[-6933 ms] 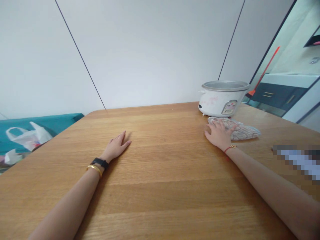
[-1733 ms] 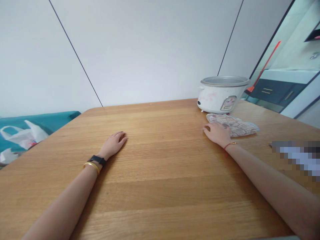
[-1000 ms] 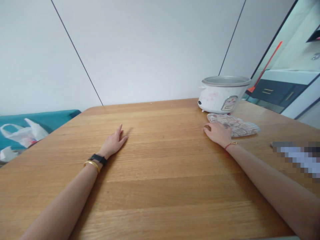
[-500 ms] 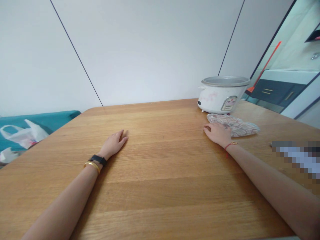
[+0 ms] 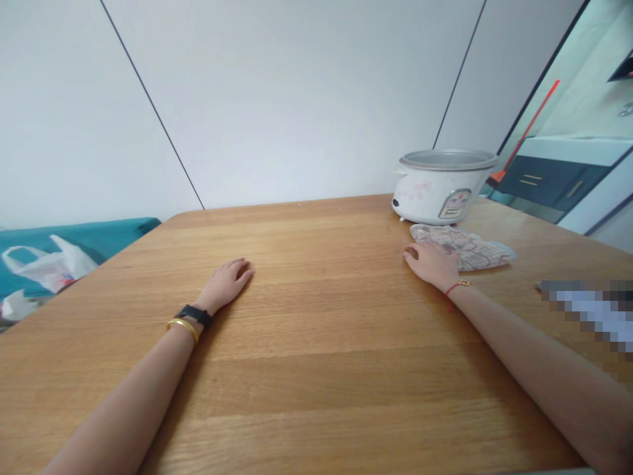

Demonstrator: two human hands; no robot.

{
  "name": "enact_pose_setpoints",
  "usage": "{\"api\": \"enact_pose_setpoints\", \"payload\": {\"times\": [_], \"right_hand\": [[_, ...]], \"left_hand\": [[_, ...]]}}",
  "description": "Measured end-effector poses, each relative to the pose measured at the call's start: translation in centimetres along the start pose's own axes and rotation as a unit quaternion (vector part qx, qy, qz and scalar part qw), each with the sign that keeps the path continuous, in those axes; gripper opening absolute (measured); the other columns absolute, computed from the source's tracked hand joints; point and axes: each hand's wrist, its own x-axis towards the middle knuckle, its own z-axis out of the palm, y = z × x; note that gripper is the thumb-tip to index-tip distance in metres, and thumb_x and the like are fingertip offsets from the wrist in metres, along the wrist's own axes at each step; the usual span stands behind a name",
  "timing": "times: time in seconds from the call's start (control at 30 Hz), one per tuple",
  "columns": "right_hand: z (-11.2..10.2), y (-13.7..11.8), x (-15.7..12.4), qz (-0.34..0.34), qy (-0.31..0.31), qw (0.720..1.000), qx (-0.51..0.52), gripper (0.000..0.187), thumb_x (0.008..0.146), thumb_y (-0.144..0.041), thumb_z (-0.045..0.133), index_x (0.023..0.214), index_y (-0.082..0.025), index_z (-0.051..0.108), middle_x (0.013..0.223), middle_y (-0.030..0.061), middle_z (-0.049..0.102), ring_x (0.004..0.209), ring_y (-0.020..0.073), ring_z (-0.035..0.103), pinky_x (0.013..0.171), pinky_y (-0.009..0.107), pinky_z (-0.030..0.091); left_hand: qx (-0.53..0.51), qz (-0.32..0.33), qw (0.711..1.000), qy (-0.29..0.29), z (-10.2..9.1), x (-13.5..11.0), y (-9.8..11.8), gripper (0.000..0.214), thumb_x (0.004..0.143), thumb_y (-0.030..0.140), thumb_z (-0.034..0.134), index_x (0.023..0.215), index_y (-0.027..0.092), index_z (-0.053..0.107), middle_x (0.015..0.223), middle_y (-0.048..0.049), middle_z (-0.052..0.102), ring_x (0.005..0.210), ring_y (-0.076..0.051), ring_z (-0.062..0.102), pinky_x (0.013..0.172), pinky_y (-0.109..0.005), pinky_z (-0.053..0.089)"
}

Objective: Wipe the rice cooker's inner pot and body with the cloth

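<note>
My left hand [image 5: 226,285] rests on the wooden table [image 5: 306,316], palm down, fingers loosely stretched and thumb apart, holding nothing. A black watch band and a gold bangle circle that wrist. To the right, my right hand [image 5: 432,264] lies palm down at the near left edge of a folded patterned cloth [image 5: 479,251]. Its thumb and index finger point left, away from the cloth, and its other fingers are partly hidden. Whether they touch the cloth is unclear. Just behind the cloth stands a white rice cooker [image 5: 428,191] without a lid.
A pale wall [image 5: 297,99] borders the table's far edge. Off the left side, a white plastic bag [image 5: 49,267] lies on a teal seat [image 5: 119,234]. A pixelated object [image 5: 588,307] is at the right. Beyond a doorway are a red-handled broom [image 5: 529,128] and a dark cabinet [image 5: 548,185].
The fingers of my left hand have drawn slightly closer together. My right hand, the cloth and the rice cooker stay put; the view shifts very slightly.
</note>
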Motion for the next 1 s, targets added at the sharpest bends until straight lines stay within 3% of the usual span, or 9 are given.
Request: {"api": "enact_pose_setpoints", "payload": {"times": [0.1,0.27,0.53,0.73,1.0], "right_hand": [[0.1,0.0,0.0,0.011,0.016,1.000,0.001,0.050,0.100,-0.042,0.044,0.141,-0.020,0.063,0.145,0.0170,0.064,0.135,0.0349,0.055,0.113,0.067,0.036],[0.3,0.1,0.1,-0.006,0.002,1.000,-0.001,0.044,0.102,-0.042,0.040,0.120,-0.023,0.074,0.141,0.0130,0.067,0.136,0.0347,0.054,0.113,0.070,0.035],[0.0,1.5,0.5,-0.052,-0.030,0.998,-0.006,0.049,0.105,-0.050,0.037,0.130,-0.025,0.071,0.148,0.0102,0.063,0.139,0.0350,0.053,0.113,0.070,0.038],[0.3,1.4,0.3,-0.048,-0.019,0.998,-0.024,0.052,0.105,-0.054,0.035,0.130,-0.024,0.071,0.147,0.0119,0.063,0.139,0.0354,0.053,0.113,0.069,0.038],[0.4,1.4,0.3,-0.055,-0.014,0.998,-0.022,0.050,0.105,-0.053,0.037,0.128,-0.024,0.071,0.145,0.0111,0.065,0.138,0.0340,0.053,0.114,0.069,0.036]], "left_hand": [[0.003,-0.002,1.000,-0.003,0.0,0.0,0.0,0.074,0.099,0.060,0.035,0.139,0.006,0.065,0.153,-0.0213,0.058,0.142,-0.036,0.055,0.124,-0.049,0.038],[0.008,-0.006,1.000,-0.006,-0.1,-0.1,0.1,0.072,0.099,0.059,0.035,0.138,0.008,0.065,0.153,-0.0197,0.059,0.143,-0.034,0.055,0.124,-0.047,0.038],[0.001,-0.020,1.000,-0.011,-0.6,-0.2,0.8,0.074,0.098,0.059,0.036,0.144,0.005,0.059,0.146,-0.0217,0.064,0.135,-0.037,0.060,0.118,-0.049,0.044],[-0.003,-0.036,0.999,-0.016,-0.8,-0.3,1.2,0.077,0.097,0.058,0.036,0.147,0.003,0.054,0.145,-0.0233,0.063,0.135,-0.038,0.060,0.117,-0.051,0.044],[-0.005,-0.019,1.000,-0.016,-0.5,-0.1,0.7,0.077,0.097,0.061,0.034,0.139,0.003,0.062,0.153,-0.0224,0.057,0.143,-0.037,0.053,0.124,-0.048,0.036]]}}
